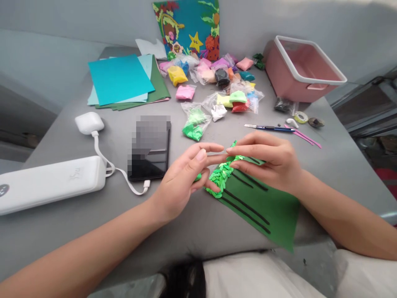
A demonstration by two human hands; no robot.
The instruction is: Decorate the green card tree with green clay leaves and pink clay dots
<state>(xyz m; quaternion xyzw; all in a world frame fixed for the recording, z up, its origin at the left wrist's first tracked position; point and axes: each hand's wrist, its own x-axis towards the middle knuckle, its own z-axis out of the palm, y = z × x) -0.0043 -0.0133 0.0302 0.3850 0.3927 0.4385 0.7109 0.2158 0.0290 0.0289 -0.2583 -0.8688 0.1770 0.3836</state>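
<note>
My left hand hovers over the left end of a dark green sheet. A bit of bright green clay shows in its curled lower fingers, while its index finger reaches toward my right hand. The right fingertips are bunched together at that left fingertip, above the sheet; anything pinched in them is too small or hidden to make out. Many small green clay leaves cover the sheet's left end. Thin black clay strips run along the sheet, partly covered by my right hand.
Bagged coloured clays lie across the back, before a sea-themed clay picture. A pink bin stands back right, near a blue craft knife and pink tools. A phone, power bank and coloured sheets occupy the left.
</note>
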